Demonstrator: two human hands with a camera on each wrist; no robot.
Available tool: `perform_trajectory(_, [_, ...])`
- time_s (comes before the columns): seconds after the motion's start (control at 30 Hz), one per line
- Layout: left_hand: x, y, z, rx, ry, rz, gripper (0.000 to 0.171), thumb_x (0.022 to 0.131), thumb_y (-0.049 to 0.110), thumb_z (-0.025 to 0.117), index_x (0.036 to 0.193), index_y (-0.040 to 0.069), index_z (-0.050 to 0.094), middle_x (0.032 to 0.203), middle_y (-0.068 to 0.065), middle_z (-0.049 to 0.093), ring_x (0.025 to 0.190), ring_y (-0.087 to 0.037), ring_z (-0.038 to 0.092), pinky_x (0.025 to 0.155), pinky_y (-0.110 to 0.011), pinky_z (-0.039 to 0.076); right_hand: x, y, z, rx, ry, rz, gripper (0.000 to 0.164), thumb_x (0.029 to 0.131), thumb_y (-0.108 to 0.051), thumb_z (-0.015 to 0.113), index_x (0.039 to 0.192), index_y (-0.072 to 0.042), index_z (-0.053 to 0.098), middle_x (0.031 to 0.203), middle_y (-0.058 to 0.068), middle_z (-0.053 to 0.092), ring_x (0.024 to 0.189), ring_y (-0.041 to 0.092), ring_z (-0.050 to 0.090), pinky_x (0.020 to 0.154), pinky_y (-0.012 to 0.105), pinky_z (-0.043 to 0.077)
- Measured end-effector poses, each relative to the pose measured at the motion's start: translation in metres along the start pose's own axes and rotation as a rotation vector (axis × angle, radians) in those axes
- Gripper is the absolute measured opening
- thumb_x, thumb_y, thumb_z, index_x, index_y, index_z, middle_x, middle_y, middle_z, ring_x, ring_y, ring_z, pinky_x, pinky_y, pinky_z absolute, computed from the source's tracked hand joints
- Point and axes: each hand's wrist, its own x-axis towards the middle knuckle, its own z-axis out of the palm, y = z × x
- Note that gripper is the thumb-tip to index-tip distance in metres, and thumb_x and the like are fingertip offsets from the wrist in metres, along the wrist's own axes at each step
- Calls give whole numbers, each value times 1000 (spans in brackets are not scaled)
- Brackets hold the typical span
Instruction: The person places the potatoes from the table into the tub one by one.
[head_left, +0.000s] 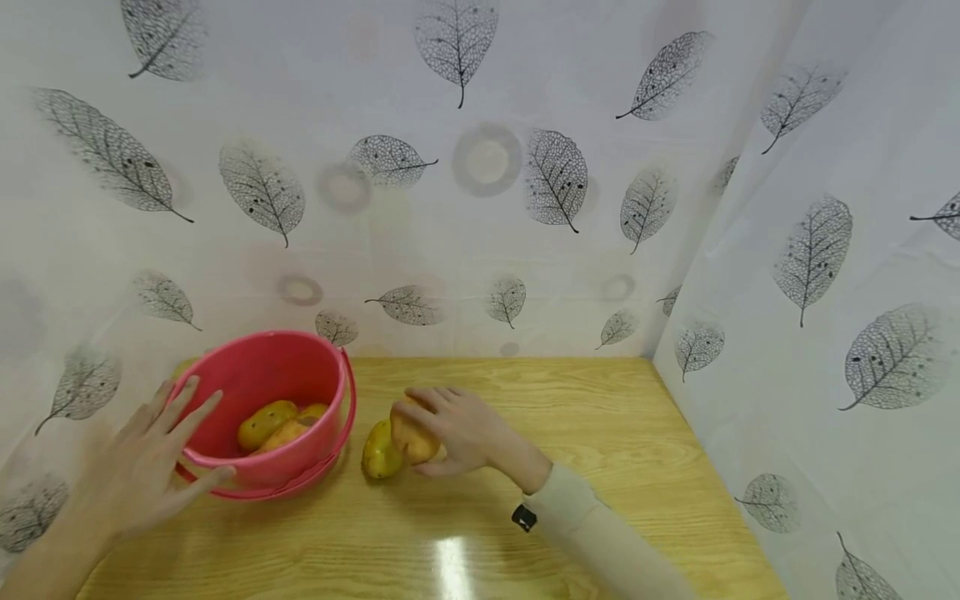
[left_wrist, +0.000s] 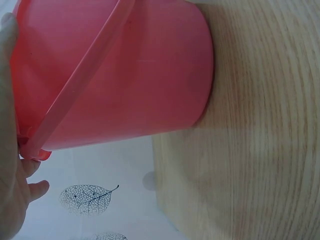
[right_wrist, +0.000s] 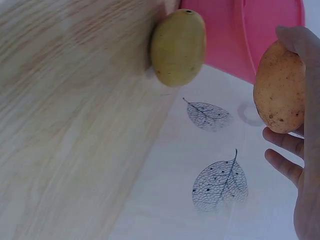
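Note:
A pink bucket [head_left: 273,479] tilts toward me at the left of the wooden table, its handle hanging down the side. My left hand [head_left: 142,467] is spread against the rim on the left, fingers fairly straight; the left wrist view shows the handle joint close beside that hand. Inside the bucket lie a yellow mango [head_left: 266,425] and a tan potato [head_left: 288,435], with another piece partly hidden behind. To the right, my right hand [head_left: 461,429] grips a brown potato [right_wrist: 280,90], held above the tabletop. A yellow-green mango [head_left: 381,452] rests on the table between potato and bucket.
The wooden table [head_left: 570,392] extends to the right of the bucket. A white curtain [head_left: 480,242] with leaf prints hangs along the back and right edges. A small black device [head_left: 524,518] sits at the right sleeve.

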Motion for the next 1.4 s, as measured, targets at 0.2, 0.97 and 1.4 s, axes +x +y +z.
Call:
perform_trajectory(0.2, [1, -1, 2, 6, 12, 15, 105, 89, 62, 72, 168, 10, 26, 177, -23, 13, 167, -38, -10, 122, -22, -25, 18, -4, -12, 37, 26, 7, 94, 82, -69, 75, 157, -20, 45, 152, 7, 59, 130, 22, 66, 110, 37, 56])
perform_trajectory(0.97, [0, 0, 2, -13, 12, 11, 105, 89, 61, 72, 168, 11, 24, 178, -22, 10, 168, -35, -12, 124, -26, -25, 102, -19, -39, 81, 128, -109, 93, 84, -69, 74, 155, -15, 51, 151, 7, 58, 135, 20, 61, 119, 32, 48])
perform_trajectory(1.4, [-1, -1, 3, -13, 3, 5, 106, 89, 62, 71, 168, 11, 24, 178, -23, 11, 167, -35, -12, 127, -32, -25, 138, -26, -35, 57, 90, -86, 94, 84, -76, 69, 157, -20, 48, 149, 2, 58, 120, 13, 65, 93, 22, 54])
